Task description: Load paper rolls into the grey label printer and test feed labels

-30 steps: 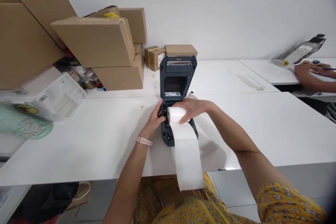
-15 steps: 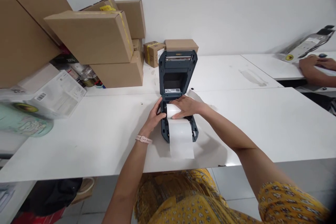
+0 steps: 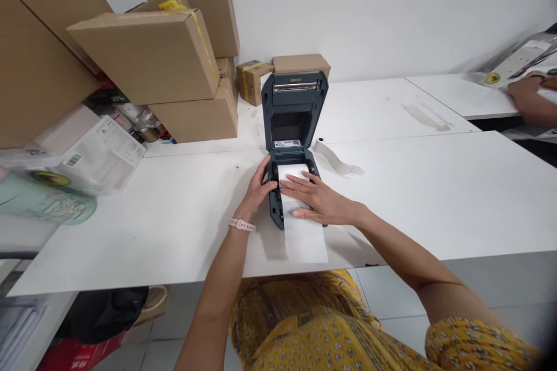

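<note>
A dark grey label printer [image 3: 296, 105] stands on the white table with its lid raised. Inside its base lies a roll of white paper [image 3: 292, 170], and a strip of that paper [image 3: 305, 243] runs out over the front towards the table edge. My left hand [image 3: 257, 190] rests at the printer's left side, thumb and fingers apart, thumb near the roll's left end. My right hand [image 3: 314, 199] lies flat on the paper in front of the roll, its fingers spread and pointing left.
Cardboard boxes [image 3: 143, 58] are stacked at the back left, beside a white box [image 3: 102, 153] and a green bottle [image 3: 65, 203]. A loose paper strip [image 3: 337, 159] lies right of the printer. Another person's hand [image 3: 528, 95] shows at the far right.
My right hand has moved from the top of the roll down and towards me onto the paper, and its fingers have spread. My left hand has stayed at the printer's side.
</note>
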Motion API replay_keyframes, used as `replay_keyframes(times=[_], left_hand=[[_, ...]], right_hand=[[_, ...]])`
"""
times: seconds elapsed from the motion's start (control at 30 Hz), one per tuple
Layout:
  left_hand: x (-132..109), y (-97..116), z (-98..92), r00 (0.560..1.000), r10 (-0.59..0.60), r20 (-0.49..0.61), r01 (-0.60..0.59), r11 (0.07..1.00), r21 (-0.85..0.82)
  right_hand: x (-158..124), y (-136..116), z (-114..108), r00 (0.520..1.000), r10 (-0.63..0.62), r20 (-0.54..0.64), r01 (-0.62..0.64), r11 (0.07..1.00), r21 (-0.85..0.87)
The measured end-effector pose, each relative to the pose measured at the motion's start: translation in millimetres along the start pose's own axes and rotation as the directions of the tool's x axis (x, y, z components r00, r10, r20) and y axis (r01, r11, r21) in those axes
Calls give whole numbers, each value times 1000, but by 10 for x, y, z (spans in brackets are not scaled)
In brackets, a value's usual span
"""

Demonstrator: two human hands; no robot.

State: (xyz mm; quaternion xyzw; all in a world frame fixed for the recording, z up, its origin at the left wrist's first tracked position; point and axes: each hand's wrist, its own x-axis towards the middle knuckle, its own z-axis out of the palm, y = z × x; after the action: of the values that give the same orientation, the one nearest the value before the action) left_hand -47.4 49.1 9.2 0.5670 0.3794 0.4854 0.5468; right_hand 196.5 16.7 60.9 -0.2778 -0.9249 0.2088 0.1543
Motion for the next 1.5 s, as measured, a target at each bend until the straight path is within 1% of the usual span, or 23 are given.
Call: replay_keyframes(times=[0.17, 0.27, 0.33, 0.37, 0.4, 0.47, 0.5, 0.53, 0.63, 0.73, 0.83, 0.9, 0.93, 1.0, 1.03, 1.07, 1.1, 1.17, 1.23, 1.3, 1.37, 1.43, 1.5], left_hand=[[-6, 3, 13, 1000, 8, -5, -8, 1000, -2], [2, -9, 16, 1000, 7, -15, -7, 1000, -4], [12, -21, 10, 1000, -2, -19, 2, 1000, -11], [18, -27, 4, 1000, -5, -18, 5, 1000, -11], [24, -33, -2, 1000, -3, -14, 3, 1000, -6], [33, -43, -18, 1000, 9, 2, -9, 1000, 11], [36, -48, -25, 1000, 17, 12, -17, 1000, 20], [38, -52, -31, 1000, 23, 19, -24, 999, 27], [46, -65, -47, 999, 31, 20, -32, 999, 42], [58, -73, -55, 1000, 27, 16, -28, 998, 55], [46, -29, -32, 1000, 11, 1, -11, 998, 64], [0, 63, 22, 996, 40, -74, -28, 987, 157], [-36, 130, 65, 988, 90, -127, -57, 968, 243], [-125, 289, 179, 956, 233, -179, -134, 888, 439], [-174, 368, 248, 950, 277, -144, -170, 846, 505], [-224, 440, 323, 961, 270, -64, -193, 816, 545], [-271, 498, 399, 974, 223, 41, -206, 790, 577], [-361, 569, 550, 969, 96, 226, -223, 731, 645], [-445, 583, 693, 947, -11, 321, -249, 603, 758], [-527, 558, 826, 939, -83, 333, -274, 401, 874], [-602, 508, 946, 948, -103, 300, -275, 206, 939], [-659, 445, 1043, 961, -58, 270, -262, 117, 958], [-693, 391, 1099, 966, 0, 258, -257, 101, 961]], right_hand=[[-107, -103, 21, 999, 43, -7, -42, 996, 79], [-107, -93, -55, 999, 39, -15, -36, 982, 184], [-63, -58, -225, 988, 71, -141, -26, 954, 299], [-20, -27, -352, 955, 118, -271, -20, 940, 339], [43, 15, -502, 887, 178, -425, -15, 933, 359], [238, 148, -847, 668, 256, -698, -24, 946, 324], [369, 239, -1021, 609, 259, -750, -29, 952, 305], [518, 344, -1184, 584, 268, -766, -32, 951, 308], [990, 682, -1530, 617, 280, -735, -14, 938, 345], [1309, 901, -1607, 686, 321, -653, 11, 893, 450], [1333, 889, -1505, 692, 311, -651, 29, 889, 456], [1224, 771, -1421, 670, 279, -688, 44, 910, 412], [1155, 694, -1388, 659, 264, -704, 45, 921, 387], [1023, 538, -1347, 651, 245, -718, 28, 938, 345], [971, 469, -1337, 653, 240, -718, 16, 944, 331], [931, 412, -1333, 656, 236, -717, 8, 948, 319], [903, 368, -1330, 657, 230, -718, 6, 951, 310], [876, 320, -1326, 652, 218, -726, 14, 954, 299], [869, 314, -1313, 645, 204, -736, 30, 956, 292], [867, 331, -1292, 642, 179, -746, 54, 959, 277], [865, 356, -1270, 635, 151, -757, 78, 963, 258], [870, 383, -1255, 625, 139, -768, 91, 964, 248], [881, 404, -1250, 612, 135, -779, 100, 964, 246]])
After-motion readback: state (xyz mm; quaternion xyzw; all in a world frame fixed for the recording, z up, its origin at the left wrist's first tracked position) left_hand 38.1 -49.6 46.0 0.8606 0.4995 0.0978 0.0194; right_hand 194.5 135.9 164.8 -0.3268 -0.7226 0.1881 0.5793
